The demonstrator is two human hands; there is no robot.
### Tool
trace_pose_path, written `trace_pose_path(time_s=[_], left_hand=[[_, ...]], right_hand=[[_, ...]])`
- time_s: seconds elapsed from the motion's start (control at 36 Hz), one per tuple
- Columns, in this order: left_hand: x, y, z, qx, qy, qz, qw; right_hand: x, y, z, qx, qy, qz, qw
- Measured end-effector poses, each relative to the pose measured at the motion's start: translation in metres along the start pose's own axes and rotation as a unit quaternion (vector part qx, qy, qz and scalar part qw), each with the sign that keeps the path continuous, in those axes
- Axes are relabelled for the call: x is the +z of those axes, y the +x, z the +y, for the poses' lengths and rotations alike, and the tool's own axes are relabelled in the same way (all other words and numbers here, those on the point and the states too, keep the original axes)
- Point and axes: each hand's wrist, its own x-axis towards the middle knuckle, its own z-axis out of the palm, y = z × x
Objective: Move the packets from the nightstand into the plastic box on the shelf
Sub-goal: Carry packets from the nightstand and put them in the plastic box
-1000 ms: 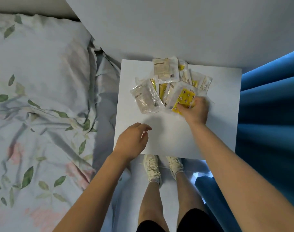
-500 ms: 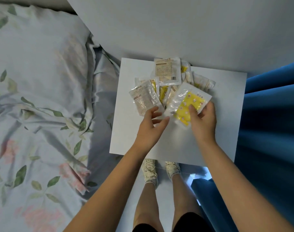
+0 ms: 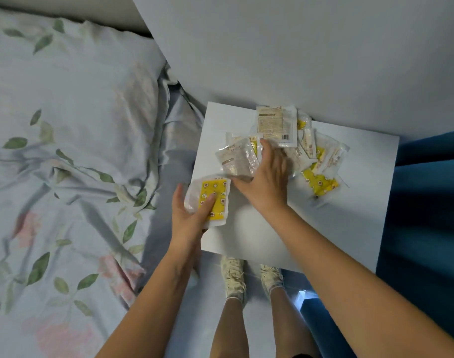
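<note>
While the left hand (image 3: 192, 215) holds a yellow-printed packet (image 3: 211, 201) over the near left corner of the white nightstand (image 3: 350, 228), thumb across its face and fingers under it, the right hand (image 3: 266, 177) reaches into the pile of packets (image 3: 293, 148) with its fingers spread fairly wide, lying on the clear wrappers; whether it pinches one I cannot tell. The held packet stands with its long axis running away from the person, tilted slightly to the right, yellow panel facing up. Another yellow packet (image 3: 320, 183) lies flat at the right edge of the pile, its long axis slanting from far left to near right. At the back of the pile a beige-labelled packet (image 3: 276, 125) lies face up against the wall (image 3: 298, 47), long axis pointing toward the wall.

The nightstand top is plain white and square, set against the pale grey wall. To its left is a bed with a floral sheet (image 3: 65, 177) printed with green leaves and pink blooms; to its right hangs a blue curtain (image 3: 427, 202). Below, pale shoes (image 3: 233, 279) stand on a light floor.

The beige label carries lines of print and a barcode, too small to read; the yellow panels show small cartoon pictures.
</note>
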Motion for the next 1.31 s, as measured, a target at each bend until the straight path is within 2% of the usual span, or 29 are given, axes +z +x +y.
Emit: trace_pose_path(time_s=[0.06, 0.17, 0.33, 0.58, 0.67, 0.78, 0.86, 0.92, 0.97, 1.03, 1.08, 1.14, 1.17, 1.22, 1.31], left_hand=[[-0.008, -0.002, -0.002, 0.003, -0.007, 0.032, 0.999], [-0.018, 0.0, -0.002, 0.003, -0.029, 0.045, 0.999], [-0.019, 0.008, -0.001, 0.023, 0.024, 0.006, 0.999], [0.003, 0.006, 0.0, -0.019, 0.131, -0.025, 0.991], [0.008, 0.003, -0.002, -0.037, 0.138, -0.026, 0.989], [0.012, 0.001, -0.004, -0.075, 0.066, -0.055, 0.994], [0.012, 0.002, -0.002, -0.094, -0.043, -0.088, 0.991], [0.01, 0.003, 0.003, -0.079, -0.095, -0.12, 0.985], [0.008, 0.004, 0.005, -0.056, -0.099, -0.13, 0.985], [0.008, 0.004, 0.003, -0.036, -0.037, -0.091, 0.995], [0.006, 0.005, -0.002, -0.017, 0.034, -0.03, 0.999], [0.0, 0.003, -0.006, -0.023, 0.044, 0.012, 0.999], [-0.003, 0.002, -0.007, -0.028, 0.033, 0.022, 0.999], [-0.009, -0.001, -0.006, -0.034, 0.012, 0.026, 0.999], [-0.02, -0.008, -0.004, -0.027, -0.002, 0.026, 0.999]], right_hand=[[0.008, 0.0, -0.006, 0.003, -0.069, 0.015, 0.998], [0.015, 0.001, -0.004, 0.015, -0.091, 0.018, 0.996], [0.013, -0.005, 0.007, 0.074, 0.045, 0.027, 0.996], [0.013, -0.011, 0.025, 0.027, 0.072, 0.1, 0.992], [0.008, -0.009, 0.017, 0.01, 0.163, 0.094, 0.982], [-0.004, -0.019, -0.001, -0.065, 0.257, 0.039, 0.963], [-0.007, -0.041, -0.006, -0.172, 0.202, -0.025, 0.964], [-0.004, -0.058, -0.003, -0.252, 0.149, -0.026, 0.956], [0.001, -0.072, 0.001, -0.3, 0.117, -0.029, 0.946], [0.001, -0.08, 0.006, -0.309, 0.109, -0.072, 0.942], [-0.008, -0.081, 0.006, -0.279, 0.104, -0.183, 0.937], [-0.018, -0.073, 0.003, -0.241, 0.097, -0.304, 0.917], [-0.021, -0.068, 0.0, -0.238, 0.096, -0.306, 0.917], [-0.02, -0.054, -0.006, -0.223, 0.111, -0.223, 0.943], [-0.006, -0.028, -0.012, -0.119, 0.091, -0.024, 0.988]])
